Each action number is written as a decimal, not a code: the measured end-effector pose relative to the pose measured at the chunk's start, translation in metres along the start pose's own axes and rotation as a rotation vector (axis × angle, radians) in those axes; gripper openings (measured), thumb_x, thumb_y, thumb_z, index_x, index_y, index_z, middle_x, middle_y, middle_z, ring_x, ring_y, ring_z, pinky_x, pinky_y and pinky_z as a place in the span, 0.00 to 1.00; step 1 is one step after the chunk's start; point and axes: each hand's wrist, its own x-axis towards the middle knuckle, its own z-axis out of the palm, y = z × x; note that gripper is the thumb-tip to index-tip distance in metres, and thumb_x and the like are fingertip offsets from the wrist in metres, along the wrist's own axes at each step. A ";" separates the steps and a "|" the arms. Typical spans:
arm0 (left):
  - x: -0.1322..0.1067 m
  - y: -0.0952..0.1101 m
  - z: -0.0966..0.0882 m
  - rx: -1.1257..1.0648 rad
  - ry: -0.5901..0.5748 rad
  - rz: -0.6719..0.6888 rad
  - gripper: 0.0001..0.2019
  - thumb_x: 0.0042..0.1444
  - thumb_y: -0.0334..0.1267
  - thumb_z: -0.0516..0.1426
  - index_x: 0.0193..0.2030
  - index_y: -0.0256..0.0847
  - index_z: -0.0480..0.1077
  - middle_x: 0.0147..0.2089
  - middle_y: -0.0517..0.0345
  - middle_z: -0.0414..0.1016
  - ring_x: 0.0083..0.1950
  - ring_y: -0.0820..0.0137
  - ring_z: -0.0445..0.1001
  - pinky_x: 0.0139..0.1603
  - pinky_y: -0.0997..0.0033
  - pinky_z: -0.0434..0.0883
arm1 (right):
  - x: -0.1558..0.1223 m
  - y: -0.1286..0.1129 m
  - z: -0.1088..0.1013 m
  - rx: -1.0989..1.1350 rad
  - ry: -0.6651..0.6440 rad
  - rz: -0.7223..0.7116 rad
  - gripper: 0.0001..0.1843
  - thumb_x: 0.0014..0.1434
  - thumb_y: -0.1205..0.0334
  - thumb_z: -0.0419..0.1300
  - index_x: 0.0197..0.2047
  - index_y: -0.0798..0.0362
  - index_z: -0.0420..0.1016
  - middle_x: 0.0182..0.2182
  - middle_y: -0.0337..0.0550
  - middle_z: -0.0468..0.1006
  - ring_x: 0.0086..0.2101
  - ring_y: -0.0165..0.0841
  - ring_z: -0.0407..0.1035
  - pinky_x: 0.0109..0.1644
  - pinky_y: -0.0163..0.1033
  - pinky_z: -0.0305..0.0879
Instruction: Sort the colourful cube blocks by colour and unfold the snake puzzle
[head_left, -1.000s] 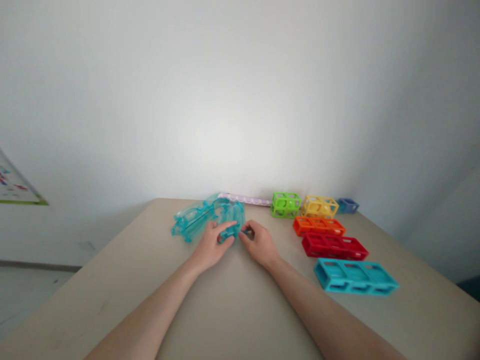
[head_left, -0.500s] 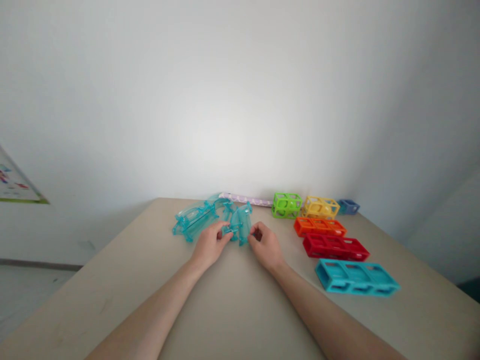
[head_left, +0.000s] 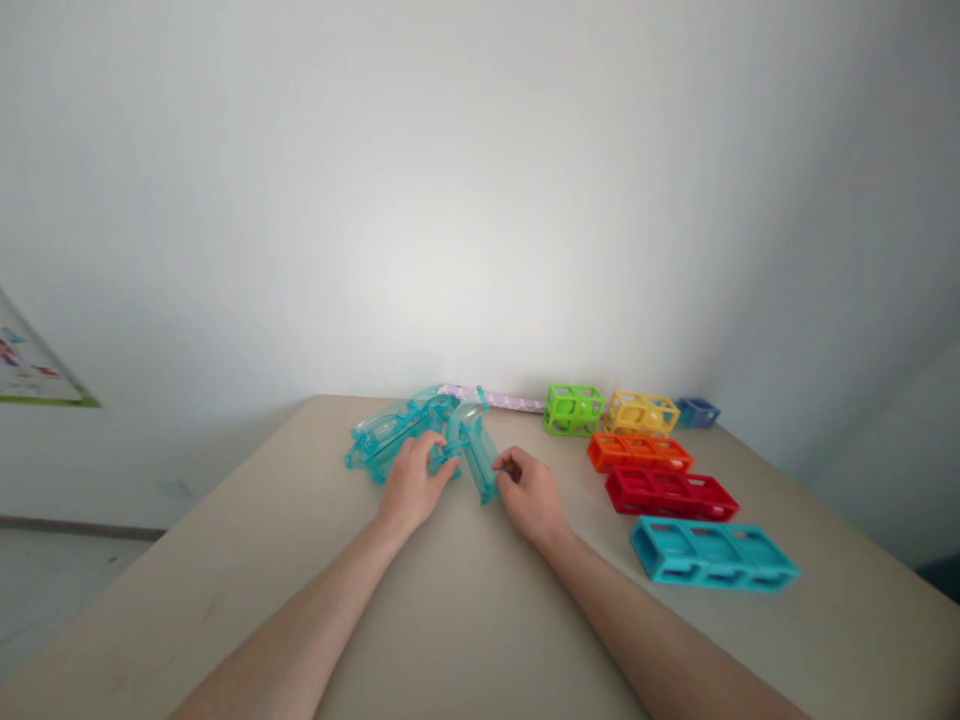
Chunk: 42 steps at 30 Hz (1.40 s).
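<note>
My left hand (head_left: 411, 482) is closed, thumb and fingers pinching a translucent teal plastic track piece (head_left: 444, 456). Just right of it, a curved trough-shaped teal track piece (head_left: 480, 458) slants above the table. My right hand (head_left: 529, 492) has its fingers curled, the tips pinched at that trough's right edge; its inner fingers are partly hidden. Behind and left of my left hand lies a pile of similar translucent teal track pieces (head_left: 381, 440), overlapping one another.
To the right stand open-frame plastic blocks: green (head_left: 574, 411), yellow (head_left: 642, 414), dark blue (head_left: 697, 413), orange (head_left: 640, 453), red (head_left: 670, 495) and turquoise (head_left: 714, 555). A patterned pale purple strip (head_left: 514, 403) lies along the wall at the back of the table (head_left: 480, 620).
My left hand has shifted slightly left with its piece. The curved trough has tilted, its upper end swinging left and away. My right hand is almost still.
</note>
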 end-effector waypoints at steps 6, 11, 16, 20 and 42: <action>0.004 -0.009 -0.003 0.061 0.095 -0.028 0.03 0.57 0.36 0.54 0.35 0.42 0.68 0.28 0.62 0.62 0.32 0.68 0.67 0.36 0.72 0.63 | 0.005 0.009 -0.007 0.054 0.101 0.088 0.08 0.46 0.68 0.52 0.28 0.51 0.71 0.23 0.39 0.72 0.25 0.32 0.65 0.28 0.34 0.57; 0.005 -0.007 -0.004 0.072 0.124 -0.018 0.04 0.57 0.35 0.54 0.32 0.42 0.68 0.27 0.62 0.62 0.32 0.69 0.67 0.35 0.73 0.64 | 0.008 0.017 -0.002 0.205 0.114 0.157 0.08 0.49 0.63 0.50 0.32 0.52 0.69 0.22 0.37 0.71 0.21 0.30 0.65 0.23 0.33 0.59; 0.006 -0.004 -0.005 0.046 0.149 -0.029 0.03 0.55 0.35 0.56 0.30 0.42 0.68 0.28 0.61 0.62 0.32 0.70 0.67 0.36 0.72 0.64 | 0.008 0.019 -0.001 0.291 0.145 0.156 0.08 0.51 0.61 0.53 0.33 0.53 0.70 0.22 0.37 0.71 0.20 0.30 0.66 0.21 0.32 0.61; 0.005 -0.003 -0.004 -0.011 0.110 -0.019 0.03 0.54 0.35 0.57 0.35 0.41 0.71 0.30 0.61 0.64 0.32 0.70 0.67 0.37 0.71 0.66 | 0.008 0.014 -0.002 0.351 0.189 0.115 0.10 0.54 0.56 0.54 0.34 0.53 0.69 0.24 0.39 0.72 0.24 0.31 0.68 0.26 0.35 0.68; 0.007 0.005 -0.002 -0.717 0.208 -0.204 0.15 0.56 0.41 0.57 0.49 0.42 0.62 0.40 0.56 0.72 0.35 0.69 0.79 0.36 0.70 0.77 | -0.010 -0.014 -0.002 0.428 0.077 -0.180 0.10 0.60 0.55 0.57 0.39 0.52 0.74 0.33 0.41 0.75 0.34 0.32 0.71 0.36 0.35 0.69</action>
